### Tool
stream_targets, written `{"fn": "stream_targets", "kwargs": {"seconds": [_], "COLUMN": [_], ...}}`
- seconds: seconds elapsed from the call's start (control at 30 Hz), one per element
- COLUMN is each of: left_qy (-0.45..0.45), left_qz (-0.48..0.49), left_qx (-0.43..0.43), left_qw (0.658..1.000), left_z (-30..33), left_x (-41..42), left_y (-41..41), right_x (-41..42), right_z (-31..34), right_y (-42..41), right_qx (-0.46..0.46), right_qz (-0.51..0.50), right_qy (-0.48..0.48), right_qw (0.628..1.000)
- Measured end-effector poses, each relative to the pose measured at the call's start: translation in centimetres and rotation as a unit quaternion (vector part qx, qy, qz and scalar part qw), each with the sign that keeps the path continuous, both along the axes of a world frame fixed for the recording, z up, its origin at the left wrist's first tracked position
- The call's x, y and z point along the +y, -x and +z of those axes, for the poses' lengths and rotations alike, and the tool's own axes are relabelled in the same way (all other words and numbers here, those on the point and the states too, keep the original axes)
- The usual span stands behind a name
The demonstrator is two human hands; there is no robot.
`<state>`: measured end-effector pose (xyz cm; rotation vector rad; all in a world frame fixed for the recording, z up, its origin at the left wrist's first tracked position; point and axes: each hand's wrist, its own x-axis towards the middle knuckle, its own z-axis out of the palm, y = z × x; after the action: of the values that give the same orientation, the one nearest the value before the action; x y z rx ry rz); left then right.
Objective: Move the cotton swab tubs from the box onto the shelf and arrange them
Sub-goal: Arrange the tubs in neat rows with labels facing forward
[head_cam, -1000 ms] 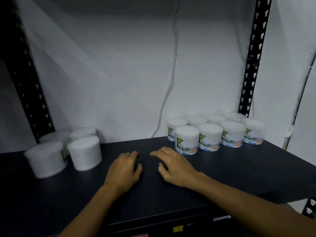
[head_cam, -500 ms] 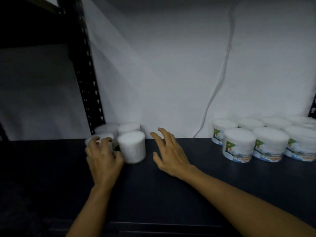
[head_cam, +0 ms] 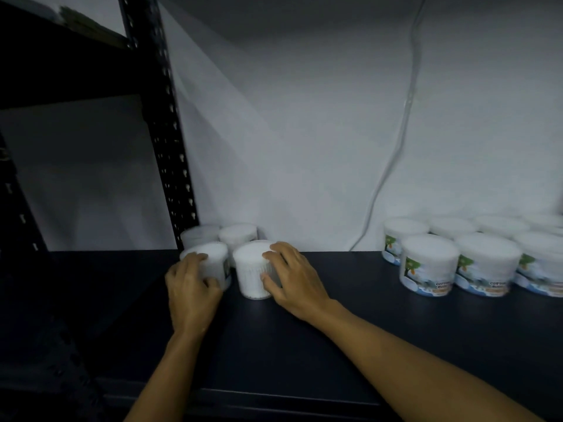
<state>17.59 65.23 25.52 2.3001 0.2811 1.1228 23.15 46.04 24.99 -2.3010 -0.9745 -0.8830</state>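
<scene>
White plastic, four cotton swab tubs, left of centre on our dark shelf, beside the black upright. Our left hand curls round the front-left tub; our right hand wraps fingers and thumb round the front-right tub. Both tubs stand upright, just beyond our fingers, with two back tubs close behind. A labelled group sits well apart at right, the likely destination.

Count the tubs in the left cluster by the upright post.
4. Two stand at the back by the wall: back-left tub, back-right tub. In front, the left hand grips one, the right hand the other. More may be hidden.
</scene>
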Motion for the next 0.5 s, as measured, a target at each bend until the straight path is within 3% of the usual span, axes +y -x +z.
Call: {"fn": "stream_targets", "kwargs": {"seconds": [0.27, 0.5], "left_qy": [-0.062, -0.067], "left_qz": [-0.081, -0.119], "left_qx": [0.014, 0.016], "left_qw": [0.995, 0.991], "left_z": [0.2, 0.3], "left_x": [-2.0, -5.5], "left_y": [0.9, -1.2], "right_x": [-5.1, -10.9], "right_z": [0.2, 0.1], "right_y": [0.4, -0.9], "right_qx": [0.014, -0.008], "right_qz": [0.032, -0.020], "right_qy": [-0.007, -0.016], "right_qw": [0.999, 1.000]}}
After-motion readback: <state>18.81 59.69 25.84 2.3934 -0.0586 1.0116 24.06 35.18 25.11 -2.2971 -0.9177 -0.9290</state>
